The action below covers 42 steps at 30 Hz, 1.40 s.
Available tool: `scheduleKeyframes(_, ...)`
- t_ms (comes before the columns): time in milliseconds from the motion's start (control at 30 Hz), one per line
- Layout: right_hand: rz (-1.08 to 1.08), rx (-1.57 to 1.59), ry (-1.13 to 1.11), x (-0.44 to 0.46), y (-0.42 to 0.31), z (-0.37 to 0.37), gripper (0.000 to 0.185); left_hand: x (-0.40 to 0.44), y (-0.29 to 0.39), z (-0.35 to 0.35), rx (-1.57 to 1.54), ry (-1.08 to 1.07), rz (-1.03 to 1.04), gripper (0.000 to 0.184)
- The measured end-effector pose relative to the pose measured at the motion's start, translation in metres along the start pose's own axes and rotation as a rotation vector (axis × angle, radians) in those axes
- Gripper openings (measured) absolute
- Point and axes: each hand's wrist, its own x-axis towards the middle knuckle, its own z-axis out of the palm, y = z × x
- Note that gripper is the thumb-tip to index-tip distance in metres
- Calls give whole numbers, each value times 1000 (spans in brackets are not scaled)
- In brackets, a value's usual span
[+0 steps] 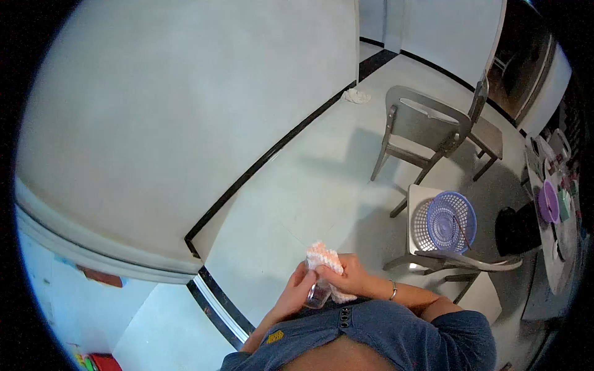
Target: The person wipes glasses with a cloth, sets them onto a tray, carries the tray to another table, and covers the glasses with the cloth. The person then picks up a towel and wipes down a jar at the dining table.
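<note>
Close to my body, my left hand [296, 290] is closed around a clear glass [318, 295], which is tilted. My right hand [350, 274], with a bracelet on its wrist, grips a pink and white cloth [324, 253]. The cloth lies against the upper part of the glass, and its end hangs below my right hand. The glass's rim and the fingertips inside the cloth are hidden.
A blue plastic basket [450, 224] sits on a chair seat [418, 199] to my right. Other chairs [427, 117] stand beyond it. At far right, a table [550, 260] carries a purple bowl [547, 201]. A white cloth [356, 96] lies on the floor by the wall.
</note>
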Motion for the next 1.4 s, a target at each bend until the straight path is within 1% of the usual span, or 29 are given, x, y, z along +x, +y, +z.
scheduleKeyframes(33,21,68,57,15,3,-1,32,16,8,-5,7,-8,-7,38)
scheduleKeyframes(67,24,70,72,31,7,-4,32,33,19,-9,-82,-53,-76,40)
scheduleKeyframes(100,23,10,55,46,10,-9,30,50,29,-13,-170,-98,-144,43)
scheduleKeyframes(133,23,-53,40,63,14,-14,29,64,41,-20,-160,-113,-149,43)
scheduleKeyframes(200,11,-25,52,90,27,-20,28,91,65,-30,-482,-304,-410,48)
scheduleKeyframes(233,-3,6,48,109,30,-22,28,113,71,-37,-472,-323,-414,48)
scheduleKeyframes(267,-4,-3,68,132,31,-24,28,137,75,-47,-533,-278,-454,51)
scheduleKeyframes(333,35,133,112,169,21,-31,27,174,97,-53,-596,-245,-500,54)
scheduleKeyframes(400,20,86,137,197,17,-42,27,199,119,-51,-509,-297,-390,47)
scheduleKeyframes(467,6,44,165,228,21,-53,27,228,145,-50,-437,-269,-400,45)
scheduleKeyframes(533,151,3,216,249,29,-65,27,257,160,-49,-357,-235,-417,43)
scheduleKeyframes(600,117,-64,251,267,35,-75,29,286,168,-50,-122,-424,-253,40)
scheduleKeyframes(633,72,-133,271,277,38,-81,31,296,172,-47,-110,-435,-271,40)
scheduleKeyframes(700,89,-194,290,297,55,-91,33,318,178,-39,26,-332,-207,37)
scheduleKeyframes(733,101,-261,283,308,62,-97,35,336,183,-39,39,-349,-217,37)
scheduleKeyframes(800,94,-275,310,333,68,-112,36,377,188,-42,-64,-453,-367,40)
scheduleKeyframes(833,79,-290,309,345,72,-121,37,397,187,-42,-62,-464,-373,40)
scheduleKeyframes(900,57,-326,303,368,88,-143,37,431,191,-34,-325,-420,-573,44)
scheduleKeyframes(933,26,-357,290,380,94,-154,36,444,198,-27,-323,-418,-574,44)
scheduleKeyframes(1000,45,-272,341,410,106,-174,37,474,223,-10,-561,-452,-561,47)
scheduleKeyframes(1067,68,-184,401,440,110,-201,38,518,231,-5,-605,-516,-564,49)
scheduleKeyframes(1100,160,-128,362,453,110,-216,40,535,238,0,-669,-572,-579,51)
scheduleKeyframes(1133,254,-71,319,462,111,-229,42,549,244,4,-659,-566,-594,51)
scheduleKeyframes(1167,258,-64,329,471,114,-240,42,564,252,9,-570,-582,-582,51)
scheduleKeyframes(1233,95,20,418,492,121,-262,42,591,265,29,-469,-605,-571,51)
scheduleKeyframes(1300,108,106,449,510,123,-285,41,611,274,50,-197,-423,-450,50)
scheduleKeyframes(1333,127,183,466,517,124,-295,40,625,272,50,-188,-426,-459,50)
scheduleKeyframes(1367,134,184,478,524,130,-303,40,646,266,45,-129,-469,-395,48)
scheduleKeyframes(1400,149,93,500,530,138,-310,38,659,268,51,-75,-515,-330,47)
